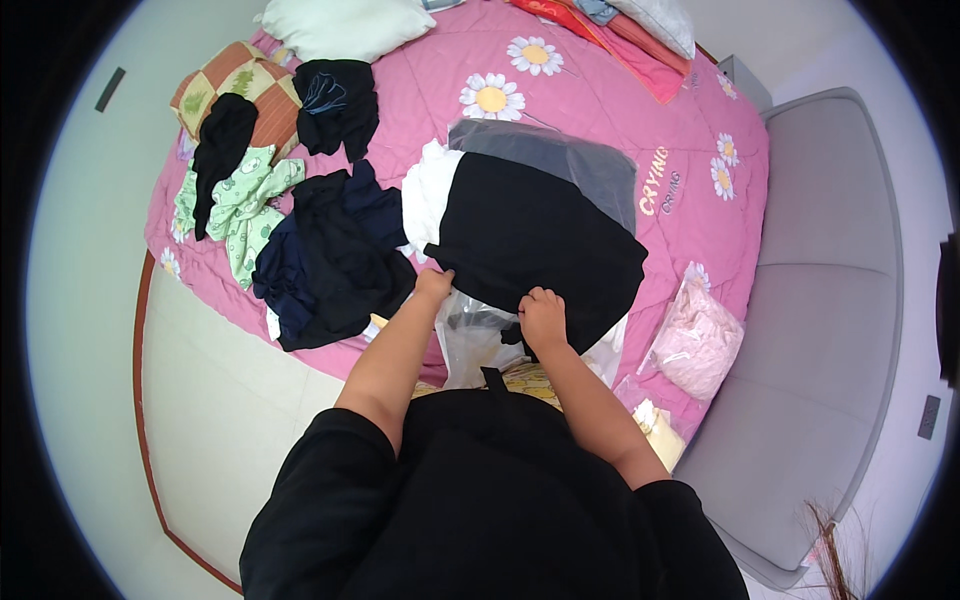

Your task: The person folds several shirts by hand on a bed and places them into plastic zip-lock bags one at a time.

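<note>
A black garment lies spread over the bed in front of me, and I cannot tell its exact kind. My left hand pinches its near left edge. Further right, my right hand has its fingers curled onto the same black cloth near the lower edge. White cloth shows along the garment's left side. Beneath it are clear plastic bags, one with dark folded contents beyond the garment and another clear bag below my hands.
Dark crumpled clothes and green printed clothes lie to the left. A checked cushion and a white pillow sit behind. On the right are a bagged pink item and the bed's grey headboard. The bedspread is pink.
</note>
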Motion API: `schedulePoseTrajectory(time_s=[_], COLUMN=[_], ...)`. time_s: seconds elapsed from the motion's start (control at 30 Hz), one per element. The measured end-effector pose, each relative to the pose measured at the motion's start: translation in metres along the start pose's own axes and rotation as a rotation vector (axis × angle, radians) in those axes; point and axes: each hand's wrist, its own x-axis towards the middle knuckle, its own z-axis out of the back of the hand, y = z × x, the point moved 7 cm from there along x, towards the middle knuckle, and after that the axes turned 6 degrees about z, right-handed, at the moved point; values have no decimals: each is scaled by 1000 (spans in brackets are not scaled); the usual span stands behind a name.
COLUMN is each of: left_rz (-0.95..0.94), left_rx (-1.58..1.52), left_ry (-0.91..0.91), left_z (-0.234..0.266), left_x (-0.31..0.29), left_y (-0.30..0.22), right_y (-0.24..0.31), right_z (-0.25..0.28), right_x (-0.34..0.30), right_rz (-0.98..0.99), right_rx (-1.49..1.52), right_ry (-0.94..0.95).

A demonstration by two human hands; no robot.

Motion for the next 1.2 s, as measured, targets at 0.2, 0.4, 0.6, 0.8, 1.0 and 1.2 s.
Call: schedulePoseTrajectory(time_s=[0.2,0.4,0.6,0.8,1.0,1.2], left_rz=[41,-148,125,365,266,163], left_rx=[-177,151,-530,-1398,-1209,-988], left_ry=[83,-145,-51,318,268,55], left_z=[-15,27,50,29,39,54], left_x=[3,-20,-26,-75,-78,-87], left_y=[0,-44,-15,-43,-53,-60], right_y=[4,-4,0,11,19,17], right_z=[14,24,30,40,46,52], right_x=[-5,-14,-11,-7,5,18], right_rz=[46,30,62,141,125,65], right_rx=[58,174,221,112,133,242], right_ry=[-71,-92,-180,-235,-276,-268])
